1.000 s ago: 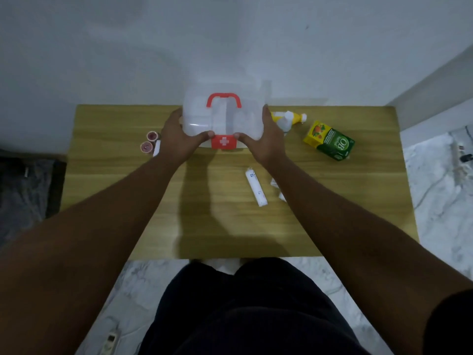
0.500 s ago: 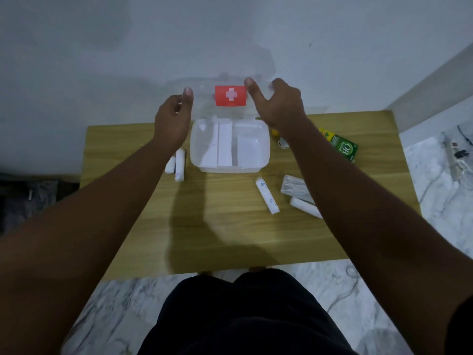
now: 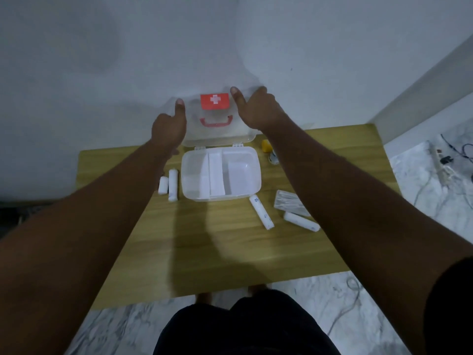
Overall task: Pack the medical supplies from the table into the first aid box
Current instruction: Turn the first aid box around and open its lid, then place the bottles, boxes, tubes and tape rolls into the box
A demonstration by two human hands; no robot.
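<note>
The clear first aid box (image 3: pixel 253 184) stands open at the back of the wooden table (image 3: pixel 204 252), showing a white divided tray. Its lid (image 3: pixel 217 134), with a red cross latch and red handle, is tipped back toward the wall. My left hand (image 3: pixel 167 128) grips the lid's left edge, thumb up. My right hand (image 3: pixel 258 110) holds its upper right corner. Two white bandage rolls (image 3: pixel 173 185) lie left of the box. A white tube (image 3: pixel 261 211), a clear packet (image 3: pixel 288 203) and another roll (image 3: pixel 302 221) lie to the right front.
A yellow bottle (image 3: pixel 266 146) lies right of the box, partly hidden by my right arm. The wall rises right behind the lid. A power strip and cables (image 3: pixel 440 160) lie on the marble floor to the right.
The closed box was unlatched and its lid swung up and back toward the wall, both hands following it. The view has tilted, so the table sits lower in frame.
</note>
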